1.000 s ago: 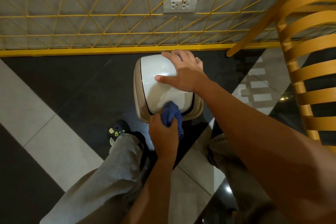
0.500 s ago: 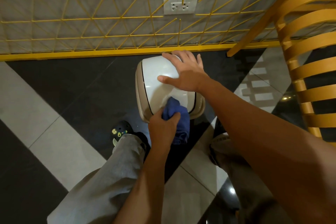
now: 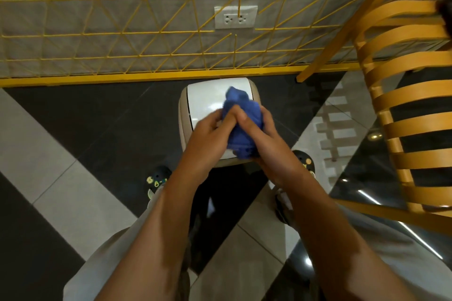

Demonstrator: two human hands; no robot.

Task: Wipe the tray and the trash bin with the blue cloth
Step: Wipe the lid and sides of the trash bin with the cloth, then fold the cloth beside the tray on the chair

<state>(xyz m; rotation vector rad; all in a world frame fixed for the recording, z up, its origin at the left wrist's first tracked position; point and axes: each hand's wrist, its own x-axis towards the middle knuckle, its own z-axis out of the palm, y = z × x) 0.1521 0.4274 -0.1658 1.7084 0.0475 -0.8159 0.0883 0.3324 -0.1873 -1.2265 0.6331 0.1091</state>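
Observation:
A small beige trash bin (image 3: 208,98) with a glossy white lid stands on the dark floor tile by the wall. The bunched blue cloth (image 3: 244,120) is held above the lid, between both hands. My left hand (image 3: 210,134) grips it from the left and my right hand (image 3: 264,137) cups it from the right, fingers meeting over the cloth. Neither hand touches the bin. The near edge of the lid is hidden behind the hands and cloth. No tray is in view.
A yellow wire grid (image 3: 146,32) and yellow rail run along the wall behind the bin, with a white socket (image 3: 236,17). A wooden slatted chair (image 3: 411,105) stands at the right. My two shoes (image 3: 157,179) flank the bin.
My right hand has left the bin lid and joined the left on the cloth. The cloth has been lifted off the lid's near edge. The view has shifted back and upward.

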